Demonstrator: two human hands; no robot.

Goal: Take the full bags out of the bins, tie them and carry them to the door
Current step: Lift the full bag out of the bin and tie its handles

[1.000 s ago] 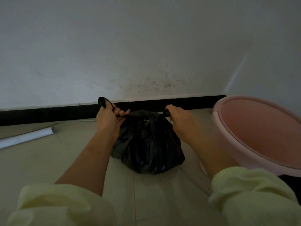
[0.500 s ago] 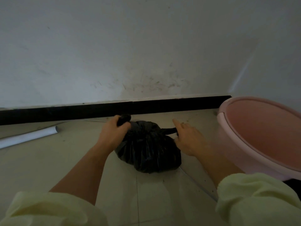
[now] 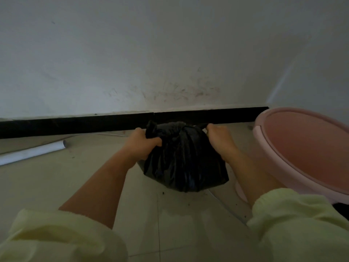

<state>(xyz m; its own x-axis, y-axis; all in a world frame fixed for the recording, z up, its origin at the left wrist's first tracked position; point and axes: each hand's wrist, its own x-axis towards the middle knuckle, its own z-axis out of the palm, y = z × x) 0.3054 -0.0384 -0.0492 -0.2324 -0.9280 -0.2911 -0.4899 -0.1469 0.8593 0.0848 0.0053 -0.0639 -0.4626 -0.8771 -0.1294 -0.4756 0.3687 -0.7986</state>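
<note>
Tying is the step we have in hand. Our left hand (image 3: 140, 146) is clenched round one twisted ear of the crinkled black plastic rubbish bag (image 3: 184, 163), and our right hand (image 3: 220, 138) is fisted on the opposite ear, the two drawn apart across the bag's gathered top. The bag sits on the pale tiled floor (image 3: 79, 186), out of its bin, close in front of the black skirting board (image 3: 75, 124) and just left of the round pink plastic bin (image 3: 294, 148), which shows no liner inside that we can see. A white plastic pipe (image 3: 32, 152) lies on the floor well off to the left, clear of our work.

We judge the knot is being cinched, though the crossing of the ears is hidden in the dark folds, so we cannot tell whether one throw or two is made. Next we would want a firm outward pull, or a second crossing if the first is loose, then one hand gathering the knot to lift the bag and carry it toward the door, which lies out of view.
</note>
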